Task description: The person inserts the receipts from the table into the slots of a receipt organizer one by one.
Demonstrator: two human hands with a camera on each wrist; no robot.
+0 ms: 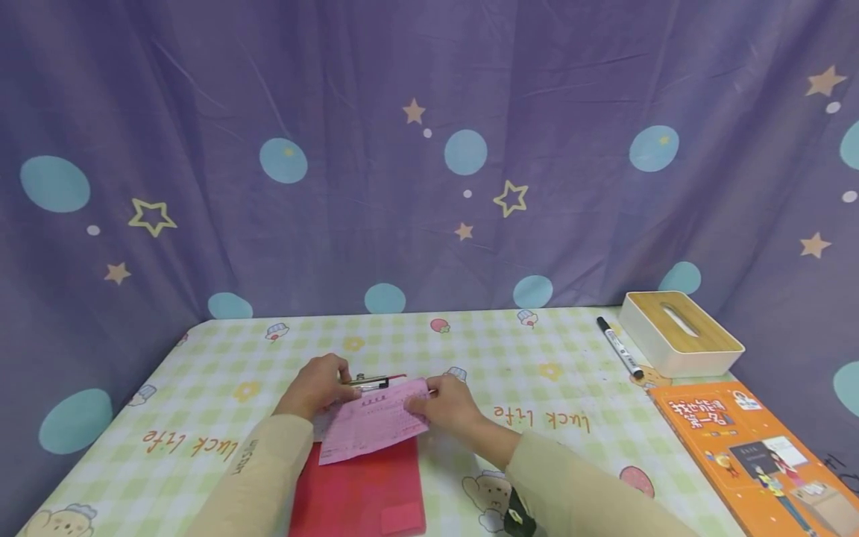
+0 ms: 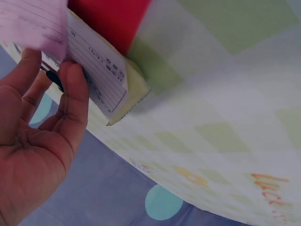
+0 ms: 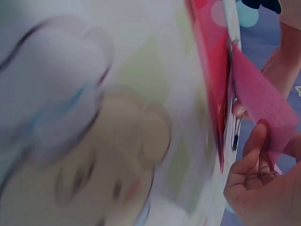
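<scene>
A pink printed slip (image 1: pixel 372 424) is raised at an angle over a red clip folder (image 1: pixel 362 488). My right hand (image 1: pixel 451 403) pinches the slip's right edge between thumb and fingers. At the folder's far end, my left hand (image 1: pixel 321 388) grips the metal clip (image 1: pixel 382 384), which has a black tip, close to the slip's upper left corner. Its exact hold is partly hidden. The left wrist view shows a white printed sheet (image 2: pixel 96 66) under the slip, with a yellow sheet (image 2: pixel 134 92) below it. In the right wrist view, the pink slip (image 3: pixel 261 94) bends upward from the folder.
An orange book (image 1: pixel 758 455) lies at the table's right side. Behind it stand a white tissue box with a wooden lid (image 1: pixel 678 335) and a black-capped marker (image 1: pixel 619 347). A checked cloth (image 1: pixel 201 388) covers the table, and a purple curtain (image 1: pixel 376 246) hangs behind.
</scene>
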